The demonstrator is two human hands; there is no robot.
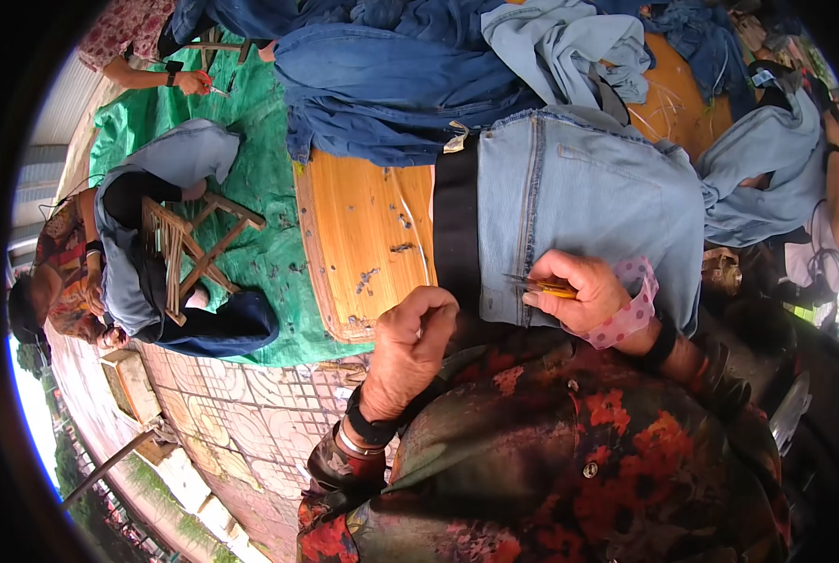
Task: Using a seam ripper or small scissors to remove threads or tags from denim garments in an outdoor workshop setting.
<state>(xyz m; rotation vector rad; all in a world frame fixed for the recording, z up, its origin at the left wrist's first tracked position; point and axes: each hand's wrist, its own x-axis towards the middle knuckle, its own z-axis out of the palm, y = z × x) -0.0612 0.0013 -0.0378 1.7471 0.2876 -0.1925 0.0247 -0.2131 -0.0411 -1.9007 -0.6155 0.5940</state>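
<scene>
A light-blue denim garment (588,188) lies over my lap and the wooden table (358,235), with a black band (457,225) along its left edge. My right hand (574,293), with a pink dotted band at the wrist, rests on the denim and grips small yellow-handled snips (543,286) whose tips point left. My left hand (415,340) hovers by the lower end of the black band, fingers curled tight with the tips pinched together. Nothing visible shows between them. A dark watch strap and a bracelet sit on that wrist.
Dark blue denim (391,84) and pale garments (569,42) are piled at the table's far side. A green tarp (260,188) covers the patterned floor, with a wooden folding stool (194,249) on it. Other people sit at the left (58,281), top left (133,42) and right (837,178).
</scene>
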